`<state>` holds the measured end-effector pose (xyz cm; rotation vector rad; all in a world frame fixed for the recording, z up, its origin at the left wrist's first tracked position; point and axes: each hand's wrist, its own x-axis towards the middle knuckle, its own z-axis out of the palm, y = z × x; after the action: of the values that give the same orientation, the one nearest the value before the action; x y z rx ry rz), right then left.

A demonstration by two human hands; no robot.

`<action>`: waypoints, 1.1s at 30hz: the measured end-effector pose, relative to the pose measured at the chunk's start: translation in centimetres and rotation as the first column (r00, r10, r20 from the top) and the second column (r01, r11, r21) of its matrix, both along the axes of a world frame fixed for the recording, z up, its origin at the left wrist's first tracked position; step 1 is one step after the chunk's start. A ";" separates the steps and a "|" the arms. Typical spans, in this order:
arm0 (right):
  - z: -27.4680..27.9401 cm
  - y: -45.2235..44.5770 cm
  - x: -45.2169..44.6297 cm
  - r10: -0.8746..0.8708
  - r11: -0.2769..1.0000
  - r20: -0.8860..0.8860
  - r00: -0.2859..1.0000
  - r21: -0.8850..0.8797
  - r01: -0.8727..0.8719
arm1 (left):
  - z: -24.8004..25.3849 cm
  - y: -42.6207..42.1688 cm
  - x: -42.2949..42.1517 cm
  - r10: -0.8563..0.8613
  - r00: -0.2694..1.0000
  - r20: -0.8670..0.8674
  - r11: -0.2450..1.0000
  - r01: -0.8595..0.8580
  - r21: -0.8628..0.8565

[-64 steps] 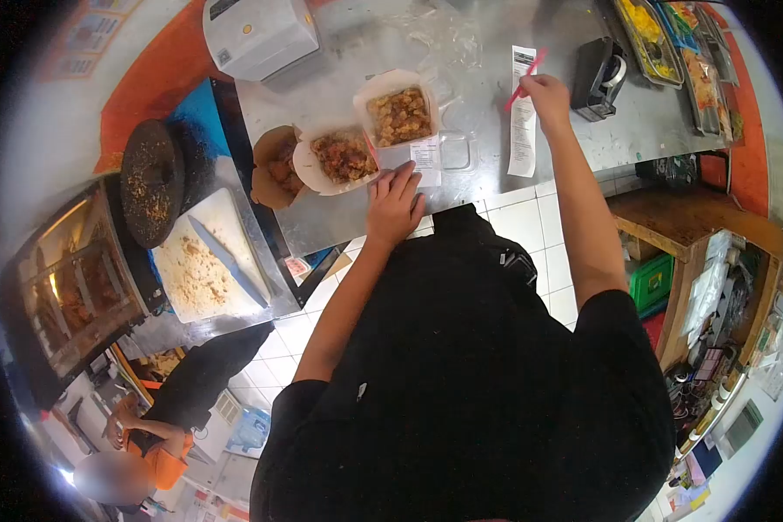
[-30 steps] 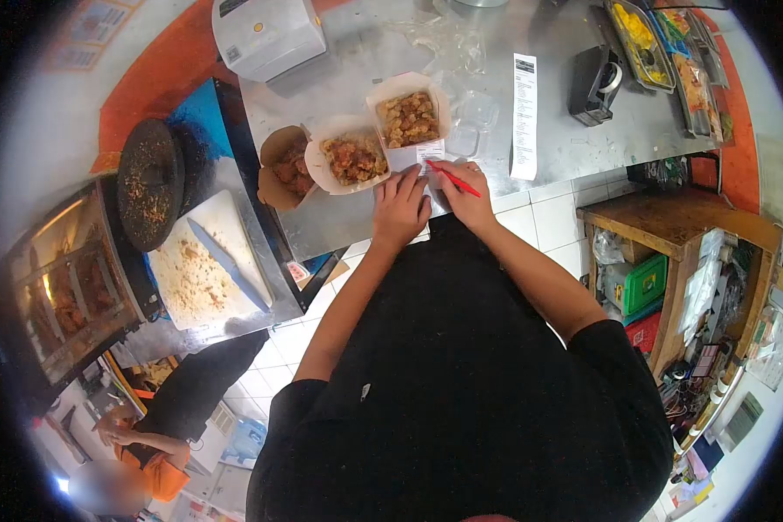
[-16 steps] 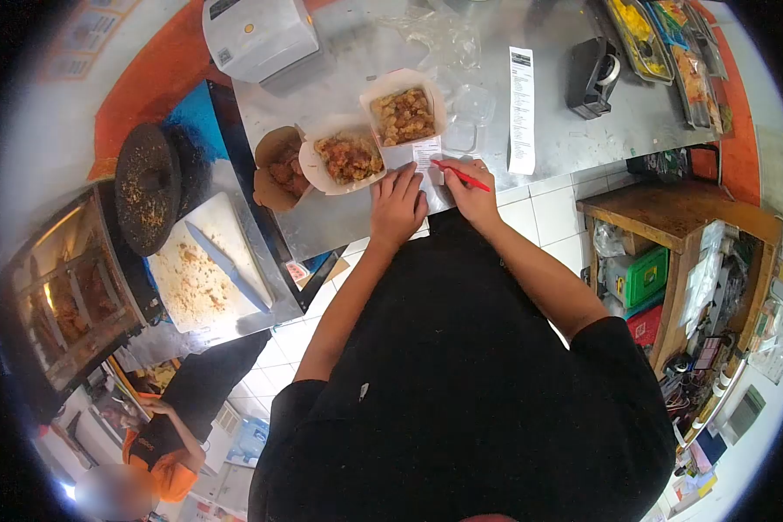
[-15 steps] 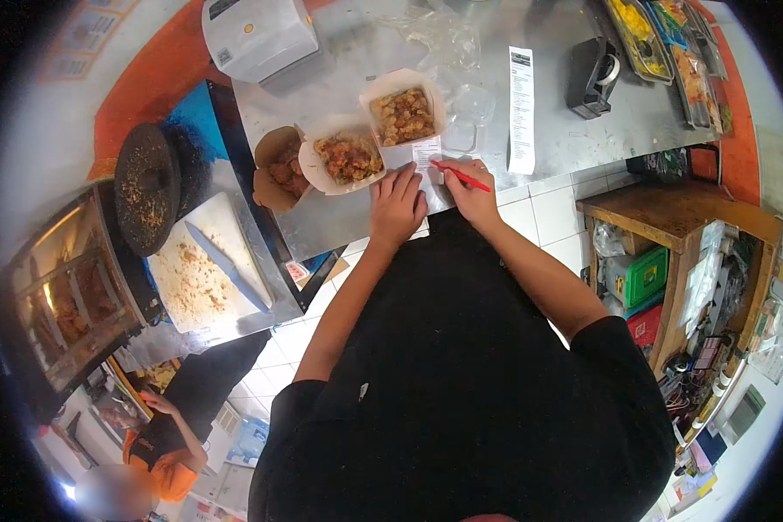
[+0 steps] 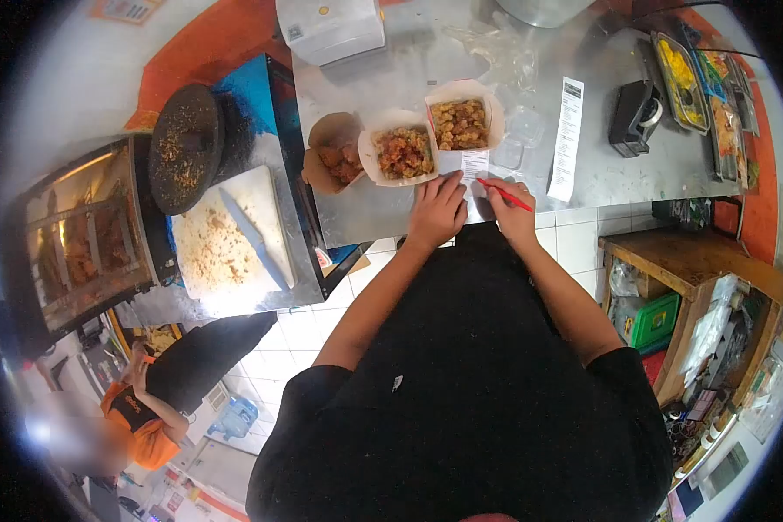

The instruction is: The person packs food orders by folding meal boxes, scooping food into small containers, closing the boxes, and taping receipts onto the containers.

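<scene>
My right hand (image 5: 513,215) grips a red pen (image 5: 510,197), its tip over a small printed paper slip (image 5: 475,163) at the counter's near edge. My left hand (image 5: 438,210) lies flat on the left part of that slip, fingers stretched out and nothing held. Just beyond the hands stand two white paper boxes of fried, saucy food, a middle one (image 5: 370,165) and a right one (image 5: 496,111). A brown paper box (image 5: 315,139) with darker pieces is left of them. Part of the slip is hidden under my hands.
On the steel counter (image 5: 391,52) are a long receipt (image 5: 566,139), a black tape dispenser (image 5: 633,120), a clear plastic container (image 5: 520,139) and a white printer (image 5: 331,30). Left are a knife (image 5: 252,237) on a cutting board (image 5: 209,283) and a person in orange (image 5: 152,431).
The view has shifted, so the counter and boxes appear further right and lower. My hands stay at the slip, the pen still held. The other person's arms have changed position.
</scene>
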<state>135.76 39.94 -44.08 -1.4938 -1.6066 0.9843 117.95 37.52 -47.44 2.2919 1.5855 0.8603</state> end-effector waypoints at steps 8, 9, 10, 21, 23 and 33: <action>0.7 5.2 5.8 -0.273 0.875 -0.089 0.958 -0.436 0.209 | -0.5 -4.7 -3.7 0.168 0.961 0.221 0.984 -0.177 0.020; 0.6 6.5 7.2 -0.242 0.871 -0.016 0.970 -0.444 0.210 | -0.3 -5.7 -4.6 0.241 0.943 0.230 0.968 -0.250 0.008; 0.6 7.9 8.3 -0.236 0.863 0.053 0.970 -0.448 0.234 | -0.1 -6.6 -5.7 0.312 0.920 0.238 0.947 -0.321 -0.005; -0.3 8.0 6.8 -0.447 0.867 0.073 0.892 -0.209 0.452 | 3.2 -0.7 -17.0 0.713 0.503 0.489 0.702 -0.510 -0.498; -1.4 5.0 4.3 -0.354 0.929 -0.021 0.935 -0.126 0.349 | 3.2 -0.6 -17.5 0.730 0.436 0.526 0.682 -0.427 -0.593; 2.3 -2.6 -10.1 0.536 0.641 -0.239 0.810 -0.510 -0.574 | 2.1 -11.8 -18.3 0.799 0.202 0.566 0.546 -0.638 -0.543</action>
<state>125.64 37.31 -41.77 -1.2913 -1.8715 1.9908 99.61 25.74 -45.31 0.5792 2.0667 1.5194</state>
